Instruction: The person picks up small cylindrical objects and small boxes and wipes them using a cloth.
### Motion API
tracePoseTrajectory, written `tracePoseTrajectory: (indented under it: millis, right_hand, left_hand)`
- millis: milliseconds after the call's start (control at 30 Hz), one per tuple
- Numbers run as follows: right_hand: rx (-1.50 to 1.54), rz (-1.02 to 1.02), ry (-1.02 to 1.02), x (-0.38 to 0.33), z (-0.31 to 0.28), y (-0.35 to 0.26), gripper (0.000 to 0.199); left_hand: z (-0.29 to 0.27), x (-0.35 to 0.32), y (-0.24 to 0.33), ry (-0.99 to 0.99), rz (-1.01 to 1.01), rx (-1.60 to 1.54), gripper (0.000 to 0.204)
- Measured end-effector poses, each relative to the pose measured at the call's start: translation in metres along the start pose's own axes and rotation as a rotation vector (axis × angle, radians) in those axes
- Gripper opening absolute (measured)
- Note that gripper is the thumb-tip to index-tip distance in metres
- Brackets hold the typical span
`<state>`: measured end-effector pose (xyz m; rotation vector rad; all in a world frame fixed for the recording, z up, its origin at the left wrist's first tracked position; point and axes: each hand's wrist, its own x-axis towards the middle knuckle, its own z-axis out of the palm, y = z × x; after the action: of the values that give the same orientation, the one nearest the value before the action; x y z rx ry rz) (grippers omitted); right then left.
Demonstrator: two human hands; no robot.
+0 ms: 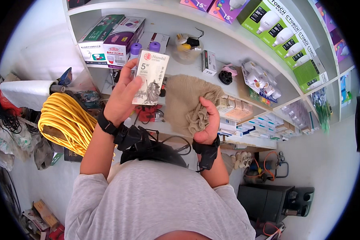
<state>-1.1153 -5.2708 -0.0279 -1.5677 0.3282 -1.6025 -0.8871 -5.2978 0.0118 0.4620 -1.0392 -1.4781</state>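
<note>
We hold a small white bulb box [151, 78] upright in our left hand [122, 98], fingers wrapped behind it and thumb pressed on its near face, while our right hand [206, 124] is bunched closed on a tan cloth [188, 100] hanging just right of the box. To wipe well, we judge, the thumb should shift off the printed face so the cloth can reach it, with the box kept level. Beyond the grip runs a white shelf [228, 54] with boxed stock; left of the box hand lies a coil of yellow cable [64, 120].
</note>
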Motion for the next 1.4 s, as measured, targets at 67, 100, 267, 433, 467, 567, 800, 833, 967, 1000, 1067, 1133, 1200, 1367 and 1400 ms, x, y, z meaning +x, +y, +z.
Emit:
tracePoseTrajectory:
  millis: [67,100,267,433,467,567,800,833,967,1000,1067,1133,1200,1367,1400]
  right_hand:
    - [0.143,-0.045,-0.029,0.001,0.0,0.0,0.043]
    - [0.209,-0.05,-0.035,0.003,0.002,-0.002,0.044]
    - [0.417,0.525,0.486,0.028,0.024,-0.032,0.054]
    - [-0.771,-0.106,-0.175,0.047,0.031,-0.024,0.069]
    - [-0.814,-0.13,-0.195,0.046,0.031,-0.021,0.073]
    - [-0.856,-0.108,-0.283,0.04,0.035,-0.027,0.07]
    - [-0.706,-0.015,-0.415,0.031,0.035,-0.021,0.067]
    - [-0.647,0.023,-0.421,0.032,0.035,-0.023,0.066]
    - [-0.295,0.277,-0.326,0.026,0.022,-0.019,0.059]
    - [-0.109,0.367,-0.209,0.021,0.019,-0.017,0.058]
    - [0.541,0.624,0.231,0.007,0.017,-0.014,0.057]
    - [0.716,0.616,0.302,0.015,0.015,-0.012,0.056]
    - [0.591,0.369,0.194,0.013,0.016,-0.01,0.051]
    - [0.725,0.666,0.519,0.02,-0.004,-0.007,0.044]
    - [0.737,0.618,0.517,0.02,-0.004,-0.008,0.043]
  left_hand:
    - [0.0,-0.001,-0.006,0.005,-0.012,-0.038,0.066]
    - [0.002,-0.001,-0.006,-0.016,-0.033,-0.024,0.066]
    - [0.023,-0.004,-0.005,-0.103,-0.141,0.136,0.061]
    - [0.02,-0.006,-0.013,-0.216,0.102,0.523,0.063]
    - [0.028,-0.006,-0.005,-0.212,0.018,0.383,0.064]
    - [0.03,-0.004,-0.005,-0.202,0.064,0.281,0.065]
    - [0.033,-0.001,0.002,-0.047,0.043,-0.087,0.069]
    - [0.031,0.0,0.001,-0.03,0.05,-0.091,0.069]
    - [0.025,0.004,0.001,-0.006,0.094,-0.119,0.068]
    - [0.025,0.005,0.002,0.005,0.064,-0.158,0.067]
    - [0.024,0.007,0.005,0.03,0.005,-0.231,0.063]
    - [0.019,0.009,0.005,0.087,0.017,-0.176,0.058]
    - [0.012,0.011,0.005,0.099,-0.021,-0.168,0.054]
    - [0.008,0.008,0.003,0.086,-0.065,-0.079,0.049]
    - [0.013,0.007,0.005,0.054,-0.102,-0.107,0.055]
